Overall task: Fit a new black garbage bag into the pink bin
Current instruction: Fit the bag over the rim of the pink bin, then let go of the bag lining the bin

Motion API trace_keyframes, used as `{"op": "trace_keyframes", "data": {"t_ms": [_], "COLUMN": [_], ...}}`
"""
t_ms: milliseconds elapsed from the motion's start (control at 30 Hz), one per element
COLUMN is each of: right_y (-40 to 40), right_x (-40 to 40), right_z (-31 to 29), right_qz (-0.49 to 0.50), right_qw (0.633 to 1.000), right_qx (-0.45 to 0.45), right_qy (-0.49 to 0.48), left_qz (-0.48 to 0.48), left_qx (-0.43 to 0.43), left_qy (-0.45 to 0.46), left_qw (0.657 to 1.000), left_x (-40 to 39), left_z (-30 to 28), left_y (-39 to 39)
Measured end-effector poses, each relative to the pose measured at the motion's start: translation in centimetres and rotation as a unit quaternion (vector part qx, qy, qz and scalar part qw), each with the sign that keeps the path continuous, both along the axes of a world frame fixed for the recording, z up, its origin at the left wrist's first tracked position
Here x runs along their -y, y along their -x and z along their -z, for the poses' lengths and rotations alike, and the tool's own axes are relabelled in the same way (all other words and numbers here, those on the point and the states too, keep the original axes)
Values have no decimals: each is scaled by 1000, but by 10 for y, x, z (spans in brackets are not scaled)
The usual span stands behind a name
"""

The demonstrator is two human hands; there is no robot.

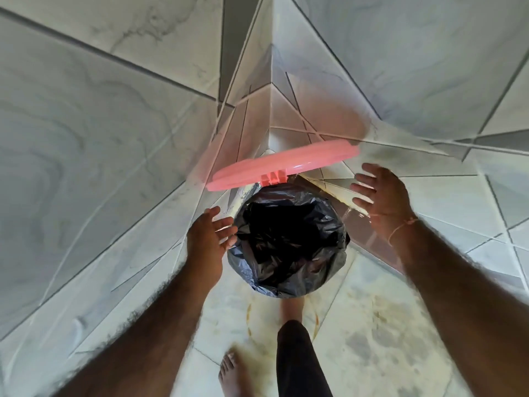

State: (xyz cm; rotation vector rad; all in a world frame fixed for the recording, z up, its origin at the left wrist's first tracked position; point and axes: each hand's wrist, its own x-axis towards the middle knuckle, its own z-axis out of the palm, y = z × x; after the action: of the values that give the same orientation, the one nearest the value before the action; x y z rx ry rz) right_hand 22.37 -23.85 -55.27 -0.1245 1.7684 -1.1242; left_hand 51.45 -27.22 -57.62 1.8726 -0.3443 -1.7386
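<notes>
1. Black garbage bag (289, 245) already lines the pink bin (273, 179) in the tiled corner, its film folded over the rim.
2. Left hand (210, 236) at 9 o'clock and right hand (382, 196) at 2 o'clock are both spread, holding nothing.
3. Loose film may slip inward once loaded.
4. Raised lid (286, 164) at 12 o'clock could drop and snag it.

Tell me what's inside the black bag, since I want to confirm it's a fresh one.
Inside the black garbage bag only crumpled, dark folds of its own plastic show, no rubbish visible. The bottom is too dark to see, and the bag's overhang covers the bin's rim.
</notes>
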Motion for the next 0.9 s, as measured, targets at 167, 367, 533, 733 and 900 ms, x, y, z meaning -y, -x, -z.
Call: {"op": "trace_keyframes", "data": {"t_ms": [167,367,533,733,900], "right_y": [-18,-36,-56,-80,-94], "right_x": [25,-7,-64,-102,-117], "right_z": [-62,-56,-12,35,59], "right_qz": [-27,-174,-164,-287,-473], "right_qw": [999,955,959,914,754], "right_qx": [-3,-237,-197,-233,-431], "right_qy": [47,-45,-123,-168,-150], "left_qz": [-33,75,86,142,410], "left_qx": [-102,-37,34,125,338], "left_qy": [20,14,-44,-85,125], "left_qw": [994,996,995,978,838], "left_x": [7,-10,-50,-84,-98], "left_z": [-45,-67,-35,13,18], "left_y": [-2,-12,-18,-6,14]}}
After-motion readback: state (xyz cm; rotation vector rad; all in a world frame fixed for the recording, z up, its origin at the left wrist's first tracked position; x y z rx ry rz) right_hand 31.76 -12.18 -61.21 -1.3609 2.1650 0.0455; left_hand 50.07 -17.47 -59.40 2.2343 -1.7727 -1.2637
